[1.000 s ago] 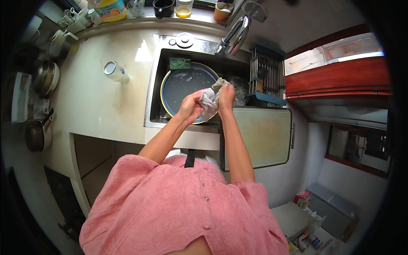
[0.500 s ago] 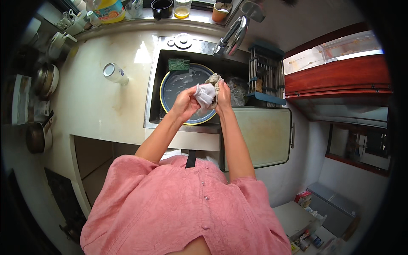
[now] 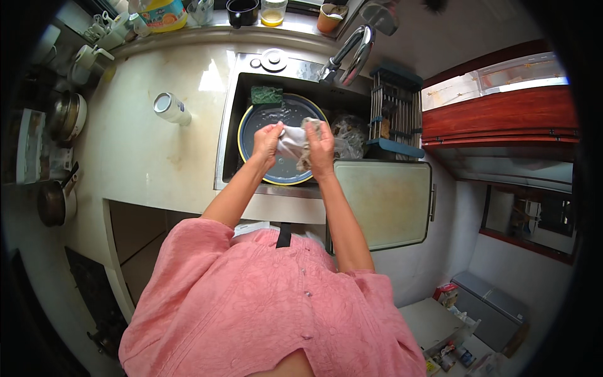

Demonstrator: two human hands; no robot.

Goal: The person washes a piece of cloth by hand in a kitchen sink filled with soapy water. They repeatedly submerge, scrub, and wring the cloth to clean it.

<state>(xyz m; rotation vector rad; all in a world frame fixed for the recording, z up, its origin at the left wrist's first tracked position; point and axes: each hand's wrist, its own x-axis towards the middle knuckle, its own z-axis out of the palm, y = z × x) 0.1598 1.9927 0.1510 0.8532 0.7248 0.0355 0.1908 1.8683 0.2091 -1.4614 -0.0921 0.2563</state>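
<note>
Over a round blue basin (image 3: 241, 139) with a yellow rim, I hold a wet-looking cloth (image 3: 291, 142) stretched between my hands. Its left part is white; the right part is beige and bunched. My left hand (image 3: 266, 144) is closed on the white end. My right hand (image 3: 320, 149) grips the beige part, its thumb on top. Water lies in the basin, which sits inside the steel sink (image 3: 225, 138). Against the basin's far left rim rests a dark green scouring pad (image 3: 267, 95). Crumpled clear plastic (image 3: 349, 135) lies right of the basin.
A tap (image 3: 353, 58) rises behind the sink. To the right are a blue-ended dish rack (image 3: 394, 113) and a cutting board (image 3: 383, 204). A capped bottle (image 3: 171, 109) stands on the left counter. A black mug (image 3: 242, 12) and glass (image 3: 273, 12) line the sill.
My hands have moved slightly left and turned. The cloth, bunched before, is now pulled out between them, its white part more spread.
</note>
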